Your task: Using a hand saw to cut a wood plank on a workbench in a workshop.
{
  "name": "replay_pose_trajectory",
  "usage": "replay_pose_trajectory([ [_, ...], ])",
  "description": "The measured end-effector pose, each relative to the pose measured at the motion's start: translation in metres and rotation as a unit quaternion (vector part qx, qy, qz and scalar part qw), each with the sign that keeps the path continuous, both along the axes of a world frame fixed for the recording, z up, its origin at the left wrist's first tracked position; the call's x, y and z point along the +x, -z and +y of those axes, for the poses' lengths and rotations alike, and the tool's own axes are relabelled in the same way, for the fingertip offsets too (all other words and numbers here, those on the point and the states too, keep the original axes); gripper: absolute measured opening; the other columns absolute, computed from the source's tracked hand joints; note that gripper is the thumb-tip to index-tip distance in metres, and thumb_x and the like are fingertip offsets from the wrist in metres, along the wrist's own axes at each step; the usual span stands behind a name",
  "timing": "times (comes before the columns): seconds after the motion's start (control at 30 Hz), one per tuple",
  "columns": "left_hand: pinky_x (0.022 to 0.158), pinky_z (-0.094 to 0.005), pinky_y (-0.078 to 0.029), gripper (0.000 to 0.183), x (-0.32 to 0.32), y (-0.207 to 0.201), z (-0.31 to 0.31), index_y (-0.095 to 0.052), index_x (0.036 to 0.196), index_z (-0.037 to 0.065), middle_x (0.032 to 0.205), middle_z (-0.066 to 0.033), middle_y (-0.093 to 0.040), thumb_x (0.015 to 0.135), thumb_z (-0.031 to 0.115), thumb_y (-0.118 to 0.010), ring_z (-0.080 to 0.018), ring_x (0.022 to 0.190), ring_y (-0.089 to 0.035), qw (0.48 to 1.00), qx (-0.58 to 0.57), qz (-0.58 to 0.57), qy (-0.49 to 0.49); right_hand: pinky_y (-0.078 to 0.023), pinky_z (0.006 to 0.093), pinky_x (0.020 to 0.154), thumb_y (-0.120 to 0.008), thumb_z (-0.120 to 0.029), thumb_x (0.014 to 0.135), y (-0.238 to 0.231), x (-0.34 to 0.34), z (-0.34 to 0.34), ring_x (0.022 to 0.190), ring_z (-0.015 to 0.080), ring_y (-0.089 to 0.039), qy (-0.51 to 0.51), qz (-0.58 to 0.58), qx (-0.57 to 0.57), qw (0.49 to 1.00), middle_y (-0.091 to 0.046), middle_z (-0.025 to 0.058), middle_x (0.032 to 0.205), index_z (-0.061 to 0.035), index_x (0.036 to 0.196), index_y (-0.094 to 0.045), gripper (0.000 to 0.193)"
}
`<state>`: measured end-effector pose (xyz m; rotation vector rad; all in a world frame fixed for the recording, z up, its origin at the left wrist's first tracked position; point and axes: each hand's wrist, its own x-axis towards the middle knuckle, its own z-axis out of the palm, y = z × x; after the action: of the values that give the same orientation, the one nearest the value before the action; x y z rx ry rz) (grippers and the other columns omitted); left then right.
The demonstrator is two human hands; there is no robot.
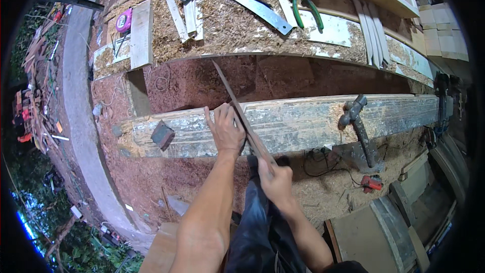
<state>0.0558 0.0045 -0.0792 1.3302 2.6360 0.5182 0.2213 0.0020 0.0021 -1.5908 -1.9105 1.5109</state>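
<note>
My right hand (277, 179) is closed around the near end of a long, thin brown strip (247, 124). The strip slants across the worn plank bench (298, 121) and narrows to a point over the gap beyond it. It is seen nearly edge-on, so I cannot tell whether it is a wooden slat or a blade. My left hand (227, 131) lies on the plank with fingers spread, its thumb side against the strip. A small dark block (162, 135) sits left of this hand. On the plank's right part rests a hammer (359, 126), its handle overhanging the near edge.
Across the gap, a shaving-covered bench holds a try square (247, 2), green-handled pliers (307, 7), a pink tape measure (124, 21), and several wooden slats (371, 33). A red corded object (372, 183) lies on the floor at right, near stacked boards (366, 242).
</note>
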Motion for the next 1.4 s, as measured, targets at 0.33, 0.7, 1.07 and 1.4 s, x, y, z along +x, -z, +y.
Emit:
replay_pose_trajectory([
  [0.33, 0.111, -0.0502, -0.023, 0.022, 0.001, 0.000, 0.005, -0.065, 0.098, 0.005, 0.105, -0.0076, -0.062, 0.090, 0.017, -0.048, -0.0268, 0.106, -0.053, 0.999, 0.036, 0.019, 0.031, -0.036, 0.0389, 0.044, -0.057, -0.029, 0.092, -0.051, 0.012, -0.002, 0.040, 0.0155, -0.044, 0.036, -0.054, -0.065, 0.996, -0.039, 0.0206, 0.048, 0.0079, 0.065, -0.058, 0.046],
  [0.7, 0.110, -0.0475, -0.025, 0.025, 0.000, -0.002, 0.004, -0.063, 0.104, 0.001, 0.102, -0.0122, -0.062, 0.092, 0.016, -0.047, -0.0271, 0.105, -0.054, 0.999, 0.038, 0.000, 0.001, -0.035, 0.0272, 0.046, -0.071, -0.020, 0.082, -0.045, 0.053, 0.021, 0.049, 0.0081, -0.041, 0.009, 0.128, -0.104, 0.986, -0.046, 0.0038, 0.054, 0.0006, 0.078, -0.059, 0.024],
  [1.07, 0.111, -0.0474, -0.024, 0.022, -0.002, -0.007, 0.003, -0.065, 0.094, 0.004, 0.104, -0.0098, -0.062, 0.089, 0.018, -0.049, -0.0261, 0.106, -0.054, 0.998, 0.054, -0.018, -0.014, -0.038, 0.0298, 0.046, -0.063, -0.026, 0.085, -0.070, 0.032, 0.014, 0.044, 0.0160, -0.050, -0.030, 0.072, -0.022, 0.997, -0.048, 0.0084, 0.051, 0.0034, 0.084, -0.065, 0.030],
  [1.4, 0.110, -0.0477, -0.025, 0.019, -0.004, 0.001, 0.000, -0.063, 0.097, 0.005, 0.101, -0.0098, -0.060, 0.086, 0.016, -0.051, -0.0288, 0.104, -0.052, 0.999, 0.042, -0.001, 0.009, -0.043, 0.0350, 0.045, -0.070, -0.021, 0.081, -0.053, 0.047, -0.013, 0.046, 0.0291, -0.057, -0.072, 0.072, 0.024, 0.995, -0.054, 0.0173, 0.056, 0.0002, 0.069, -0.059, 0.027],
])
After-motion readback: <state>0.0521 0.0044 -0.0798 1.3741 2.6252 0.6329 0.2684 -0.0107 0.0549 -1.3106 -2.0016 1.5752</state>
